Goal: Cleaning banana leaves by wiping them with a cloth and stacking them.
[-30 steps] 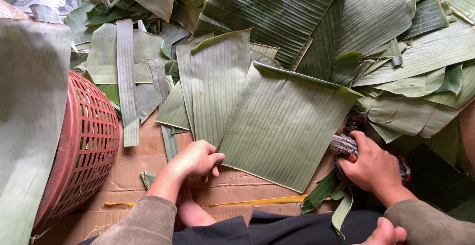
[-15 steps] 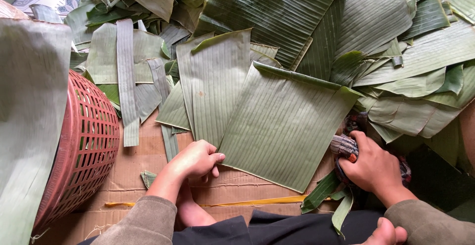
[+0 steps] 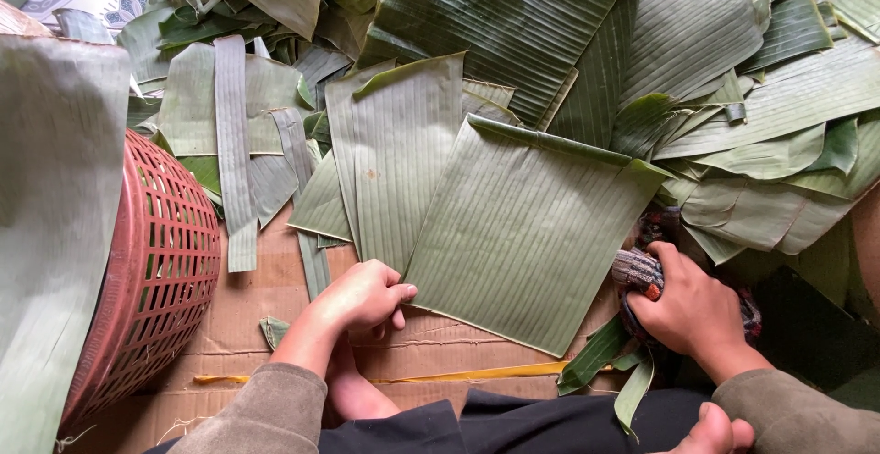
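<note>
Nearest the camera, dark clothing and a bare foot (image 3: 717,432) are sitting at the bottom edge, the foot partly cut off by the frame. The left hand (image 3: 365,296) is resting knuckles-up with fingers curled, its fingertips pinching the near left corner of a large squared banana leaf piece (image 3: 522,234); whether the thumb is under the leaf is hard to make out. The right hand (image 3: 692,307) is closed around a bunched patterned cloth (image 3: 637,271), pressing it against the leaf's right edge (most of the cloth is hidden under the palm). Both sleeves are grey-brown and running out of the frame.

The leaf piece is lying flat on a sheet of cardboard (image 3: 266,289) spread on the floor, its far edge folding over slightly. A yellow strip (image 3: 477,373) is lying along the cardboard just in front of the person, and a few narrow green offcuts (image 3: 596,362) are poking out below the right hand.

To the left, a red plastic basket (image 3: 151,280) is standing on its side or tilted, its rim covered by a broad pale leaf (image 3: 50,225) that is cut off by the frame.

Beyond the leaf piece, another trimmed leaf (image 3: 394,156) is overlapping it, with long narrow strips (image 3: 234,151) lying beside. Farther back, a heap of untrimmed dark leaves (image 3: 513,23) is filling the view, hiding the floor.
</note>
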